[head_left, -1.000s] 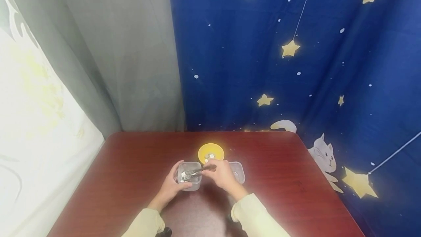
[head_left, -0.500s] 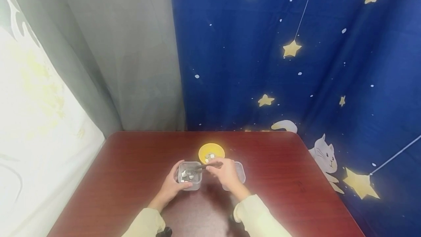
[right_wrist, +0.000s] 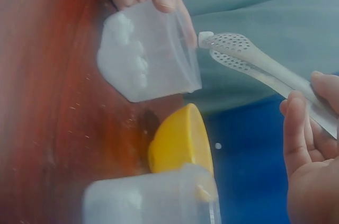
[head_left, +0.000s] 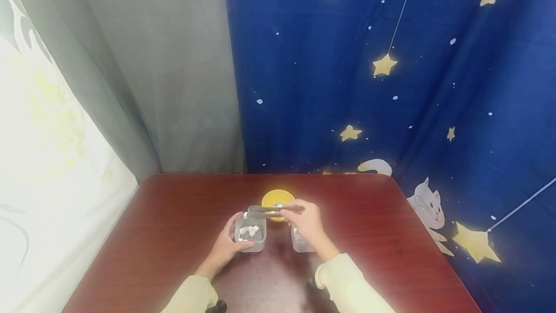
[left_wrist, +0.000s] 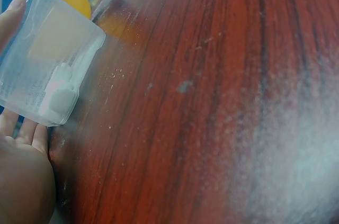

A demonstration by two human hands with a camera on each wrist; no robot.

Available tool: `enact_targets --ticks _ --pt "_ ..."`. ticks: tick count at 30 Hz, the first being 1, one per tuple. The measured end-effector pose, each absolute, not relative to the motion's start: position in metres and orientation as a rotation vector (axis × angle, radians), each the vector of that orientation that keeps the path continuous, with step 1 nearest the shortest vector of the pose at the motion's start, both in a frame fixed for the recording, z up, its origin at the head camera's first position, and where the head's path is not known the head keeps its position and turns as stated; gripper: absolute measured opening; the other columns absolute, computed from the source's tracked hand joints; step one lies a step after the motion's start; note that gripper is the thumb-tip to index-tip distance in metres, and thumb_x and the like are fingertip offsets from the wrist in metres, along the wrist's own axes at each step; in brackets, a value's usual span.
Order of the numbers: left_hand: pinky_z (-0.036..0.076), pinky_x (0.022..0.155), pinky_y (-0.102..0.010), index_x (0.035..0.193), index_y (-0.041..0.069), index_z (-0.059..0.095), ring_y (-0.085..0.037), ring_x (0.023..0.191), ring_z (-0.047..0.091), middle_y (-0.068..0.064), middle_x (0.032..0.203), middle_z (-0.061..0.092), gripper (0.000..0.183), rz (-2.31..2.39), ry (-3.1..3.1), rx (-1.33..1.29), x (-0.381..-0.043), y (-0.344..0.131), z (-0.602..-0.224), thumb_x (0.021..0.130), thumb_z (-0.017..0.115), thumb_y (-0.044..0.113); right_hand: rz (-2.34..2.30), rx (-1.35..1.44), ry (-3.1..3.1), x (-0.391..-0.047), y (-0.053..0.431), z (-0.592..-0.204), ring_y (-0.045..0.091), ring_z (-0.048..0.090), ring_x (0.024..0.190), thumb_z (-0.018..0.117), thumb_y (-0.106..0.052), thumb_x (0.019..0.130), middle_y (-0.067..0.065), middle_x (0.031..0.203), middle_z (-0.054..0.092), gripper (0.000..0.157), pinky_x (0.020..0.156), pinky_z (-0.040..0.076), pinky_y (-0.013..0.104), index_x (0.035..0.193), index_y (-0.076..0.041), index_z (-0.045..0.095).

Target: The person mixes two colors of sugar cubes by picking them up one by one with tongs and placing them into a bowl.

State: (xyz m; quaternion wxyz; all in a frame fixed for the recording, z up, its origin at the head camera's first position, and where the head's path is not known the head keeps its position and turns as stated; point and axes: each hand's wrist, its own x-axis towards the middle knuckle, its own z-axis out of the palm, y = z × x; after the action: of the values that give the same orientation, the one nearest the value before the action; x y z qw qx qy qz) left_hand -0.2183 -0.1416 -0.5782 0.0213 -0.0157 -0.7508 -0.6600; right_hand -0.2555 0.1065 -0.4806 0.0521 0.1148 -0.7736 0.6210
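Right fingers (right_wrist: 295, 128) pinch tongs (right_wrist: 267, 65) gripping a plain white piece (right_wrist: 204, 39).

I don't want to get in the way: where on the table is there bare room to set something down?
The table is bare left of the left hand, right of the right hand and behind the bowl, each out to the edge. It is crowded around the hands: left tub, right tub and bowl stand close together, with tongs held above.
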Motion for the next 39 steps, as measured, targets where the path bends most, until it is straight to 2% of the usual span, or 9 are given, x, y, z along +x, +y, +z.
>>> enact_targets --ticks 5,11,14,17,21,25,30,33,39 --pt "0.037 0.101 -0.047 0.146 0.019 0.039 -0.030 0.120 0.049 -0.012 0.138 0.051 0.100 -2.036 -2.330 -0.039 -0.218 -0.141 -0.577 0.061 0.091 0.008 1.909 0.320 -2.315 -0.258 0.112 -0.466 0.029 0.069 0.064 0.082 -0.010 0.076 0.009 0.079 0.072 0.018 0.061 0.055 0.052 0.091 -0.006 0.075" --pt "0.036 0.102 -0.047 0.147 0.019 0.038 -0.029 0.121 0.048 -0.012 0.138 0.050 0.101 -2.010 -2.364 -0.019 -0.217 -0.141 -0.577 0.062 0.091 0.010 1.948 0.280 -2.258 -0.261 0.123 -0.450 0.034 0.069 0.068 0.081 -0.009 0.078 0.012 0.086 0.073 0.021 0.059 0.057 0.042 0.097 -0.002 0.074" --pt "0.035 0.102 -0.047 0.147 0.020 0.038 -0.029 0.120 0.048 -0.011 0.138 0.051 0.101 -2.015 -2.361 -0.016 -0.216 -0.141 -0.576 0.062 0.091 0.010 1.964 0.288 -2.214 -0.263 0.128 -0.446 0.041 0.068 0.069 0.080 -0.008 0.079 0.014 0.087 0.073 0.021 0.060 0.057 0.046 0.099 -0.001 0.073" --pt "0.036 0.101 -0.048 0.147 0.018 0.037 -0.029 0.120 0.048 -0.012 0.137 0.051 0.100 -1.995 -2.368 -0.031 -0.215 -0.141 -0.577 0.063 0.091 0.012 1.943 0.305 -2.192 -0.264 0.132 -0.444 0.038 0.068 0.068 0.080 -0.008 0.079 0.012 0.086 0.073 0.020 0.061 0.056 0.049 0.097 -0.003 0.074" --pt "0.037 0.101 -0.047 0.147 0.018 0.038 -0.029 0.120 0.048 -0.012 0.137 0.051 0.100 -1.988 -2.370 -0.033 -0.216 -0.141 -0.577 0.063 0.091 0.012 1.904 0.329 -2.171 -0.267 0.139 -0.444 0.030 0.069 0.066 0.080 -0.008 0.078 0.010 0.084 0.073 0.019 0.059 0.057 0.041 0.095 -0.004 0.074" --pt "0.037 0.101 -0.048 0.147 0.018 0.038 -0.030 0.120 0.048 -0.012 0.137 0.050 0.100 -1.992 -2.365 -0.036 -0.217 -0.141 -0.578 0.063 0.091 0.010 1.878 0.323 -2.153 -0.268 0.145 -0.445 0.034 0.068 0.065 0.080 -0.008 0.078 0.011 0.079 0.072 0.018 0.056 0.056 0.035 0.094 -0.005 0.074" --pt "0.035 0.102 -0.048 0.147 0.019 0.037 -0.030 0.121 0.048 -0.012 0.138 0.050 0.100 -1.992 -2.367 -0.043 -0.218 -0.141 -0.578 0.063 0.091 0.011 1.849 0.309 -2.166 -0.269 0.153 -0.446 0.045 0.065 0.067 0.080 -0.008 0.078 0.015 0.077 0.071 0.017 0.058 0.056 0.044 0.094 -0.005 0.074" --pt "0.037 0.101 -0.047 0.147 0.019 0.038 -0.029 0.120 0.048 -0.012 0.137 0.051 0.100 -1.992 -2.360 -0.036 -0.218 -0.141 -0.578 0.062 0.091 0.012 1.819 0.311 -2.187 -0.270 0.156 -0.448 0.043 0.066 0.067 0.080 -0.010 0.079 0.013 0.077 0.071 0.018 0.060 0.056 0.048 0.095 -0.005 0.074" --pt "0.042 0.096 -0.042 0.147 0.015 0.038 -0.030 0.117 0.050 -0.015 0.135 0.052 0.100 -1.959 -2.354 -0.067 -0.218 -0.142 -0.580 0.063 0.091 0.010 1.829 0.297 -2.197 -0.271 0.157 -0.455 0.038 0.068 0.067 0.080 -0.007 0.079 0.010 0.078 0.072 0.020 0.058 0.057 0.035 0.098 -0.004 0.074"
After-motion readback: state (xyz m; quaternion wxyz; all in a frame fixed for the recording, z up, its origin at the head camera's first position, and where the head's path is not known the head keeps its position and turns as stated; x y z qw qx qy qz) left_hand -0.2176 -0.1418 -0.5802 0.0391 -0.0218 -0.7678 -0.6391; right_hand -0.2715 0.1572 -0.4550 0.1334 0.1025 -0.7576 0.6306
